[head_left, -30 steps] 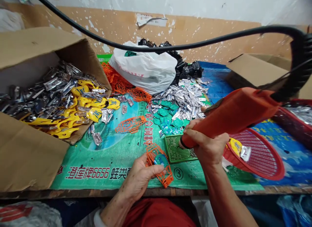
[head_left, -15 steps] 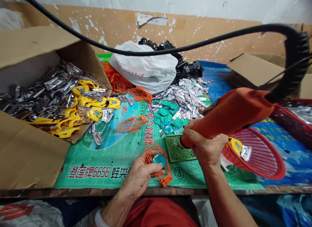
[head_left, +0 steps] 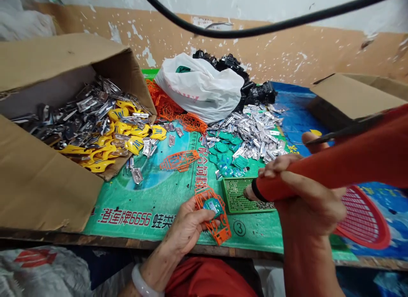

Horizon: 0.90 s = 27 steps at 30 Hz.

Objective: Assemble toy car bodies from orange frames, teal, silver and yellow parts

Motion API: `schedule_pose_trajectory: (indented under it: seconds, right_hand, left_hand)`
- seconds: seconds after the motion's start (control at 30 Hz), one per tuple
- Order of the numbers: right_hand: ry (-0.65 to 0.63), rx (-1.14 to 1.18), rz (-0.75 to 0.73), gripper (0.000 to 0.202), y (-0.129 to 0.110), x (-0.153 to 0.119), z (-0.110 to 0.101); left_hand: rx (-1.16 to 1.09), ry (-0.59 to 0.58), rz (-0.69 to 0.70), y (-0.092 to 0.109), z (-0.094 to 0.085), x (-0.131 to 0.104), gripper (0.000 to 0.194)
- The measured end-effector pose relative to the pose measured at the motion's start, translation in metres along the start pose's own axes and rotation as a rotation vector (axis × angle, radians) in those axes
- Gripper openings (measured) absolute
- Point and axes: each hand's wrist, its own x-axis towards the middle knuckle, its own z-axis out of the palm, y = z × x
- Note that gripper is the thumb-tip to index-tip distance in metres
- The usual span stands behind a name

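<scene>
A: Please, what does the left hand hold?

B: It holds an orange frame, over the front part of the green sheet. A green piece lies in this frame. The thumb presses on it and the fingers curl beneath; I think this pinch prevents the piece from sliding.

A: And the right hand?

B: It is closed firmly around a thick red tool. The tool slants down to the left, with its pale tip at the green tray. Whether the tip touches the bottom, I cannot tell.

A: Why is the tray so near?

B: Probably for a short reach: it sits just beside the held frame, on its right. Small grey bits gather at its right end; perhaps the low rim stops them from scattering.

A: And the other things?

B: A heap of green pieces lies behind the tray, maybe for easy taking. A second orange frame lies to the left of this heap. The red basket is partly hidden by the right arm and the tool.
</scene>
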Motion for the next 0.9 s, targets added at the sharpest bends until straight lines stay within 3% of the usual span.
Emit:
schedule_pose_trajectory:
  seconds: [0.13,0.23,0.43,0.9]
  right_hand:
    - [-0.158,0.065,0.044,0.036,-0.013,-0.015,0.006]
    - [-0.204,0.085,0.054,0.037,-0.011,-0.025,0.008]
    - [-0.188,0.120,0.075,0.056,-0.006,-0.029,0.014]
    - [-0.221,0.128,0.107,0.054,0.000,-0.030,0.013]
  left_hand:
    - [-0.024,-0.024,-0.006,-0.001,-0.004,0.002,0.044]
    - [-0.024,-0.051,0.009,-0.002,-0.005,0.003,0.040]
    - [-0.030,-0.070,0.011,-0.002,-0.005,0.002,0.040]
    - [-0.017,-0.041,0.010,-0.003,-0.006,0.003,0.039]
